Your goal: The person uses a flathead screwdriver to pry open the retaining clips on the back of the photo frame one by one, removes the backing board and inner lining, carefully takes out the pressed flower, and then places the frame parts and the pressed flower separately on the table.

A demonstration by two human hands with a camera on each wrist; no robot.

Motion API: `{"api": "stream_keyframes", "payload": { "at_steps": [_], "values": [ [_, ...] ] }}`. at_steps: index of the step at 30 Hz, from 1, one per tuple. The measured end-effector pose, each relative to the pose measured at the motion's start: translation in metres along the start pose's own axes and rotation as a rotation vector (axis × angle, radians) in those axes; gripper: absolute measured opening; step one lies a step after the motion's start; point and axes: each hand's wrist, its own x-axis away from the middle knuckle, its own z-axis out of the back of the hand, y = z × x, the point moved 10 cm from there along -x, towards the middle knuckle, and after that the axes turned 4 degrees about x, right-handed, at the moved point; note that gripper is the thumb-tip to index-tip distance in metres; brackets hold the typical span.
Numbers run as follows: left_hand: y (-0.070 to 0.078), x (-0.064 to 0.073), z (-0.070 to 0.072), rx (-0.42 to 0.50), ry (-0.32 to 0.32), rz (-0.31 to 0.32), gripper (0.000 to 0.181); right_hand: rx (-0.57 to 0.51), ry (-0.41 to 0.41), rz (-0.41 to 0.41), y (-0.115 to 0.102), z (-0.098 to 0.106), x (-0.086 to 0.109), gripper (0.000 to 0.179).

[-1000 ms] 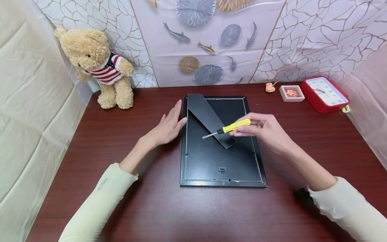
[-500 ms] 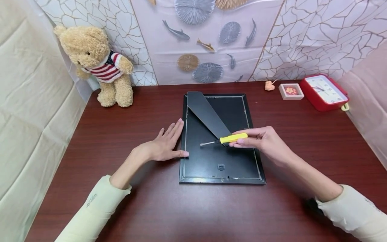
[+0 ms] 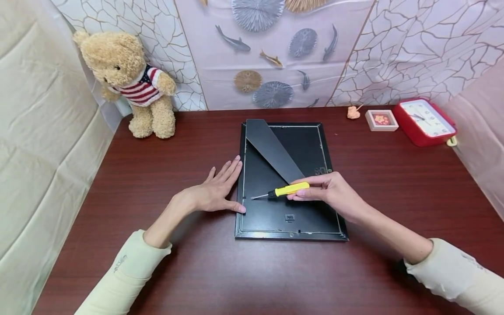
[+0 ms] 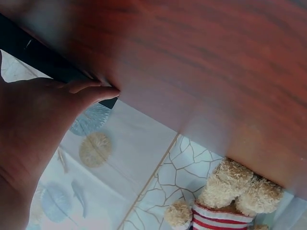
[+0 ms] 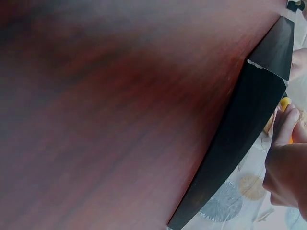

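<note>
A black picture frame (image 3: 267, 214) lies back side up on the table, its stand leg (image 3: 271, 148) slanting across the backing. My left hand (image 3: 212, 188) rests at the frame's left edge with fingers spread and straight, the thumb on the rim. In the left wrist view that hand (image 4: 43, 115) lies along the dark frame edge. With my right hand (image 3: 334, 192) I pinch the yellow handle of a flat screwdriver (image 3: 292, 189) above the backing. Its metal tip points left, close to a small tab at the left edge; whether they touch I cannot tell.
A teddy bear (image 3: 134, 87) sits at the back left of the brown table (image 3: 189, 271). At the back right stand a red clock (image 3: 425, 122), a small framed box (image 3: 381, 120) and a peach-coloured trinket (image 3: 353, 112). A patterned backdrop (image 3: 271, 57) hangs behind.
My left hand has slid nearer along the frame's left edge, and its fingers have spread. The right hand has carried the screwdriver nearer and leftward, its tip moving to the left edge.
</note>
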Motion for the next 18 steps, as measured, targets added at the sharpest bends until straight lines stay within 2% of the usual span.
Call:
{"api": "stream_keyframes", "payload": {
  "at_steps": [4,12,15,18],
  "values": [
    [0.005,0.001,0.004,0.003,0.000,0.001,0.130,0.015,0.001,0.000,0.000,-0.005,-0.003,0.040],
    [0.004,-0.002,0.007,-0.003,-0.020,0.027,0.136,0.063,0.002,-0.014,-0.001,-0.011,-0.005,0.038],
    [-0.001,-0.007,0.007,0.019,-0.013,0.011,0.140,0.050,0.008,-0.014,-0.002,-0.011,-0.004,0.038],
    [-0.014,-0.017,0.005,0.020,0.000,0.012,0.145,0.036,0.006,-0.017,-0.001,-0.011,-0.003,0.037]
  ]
}}
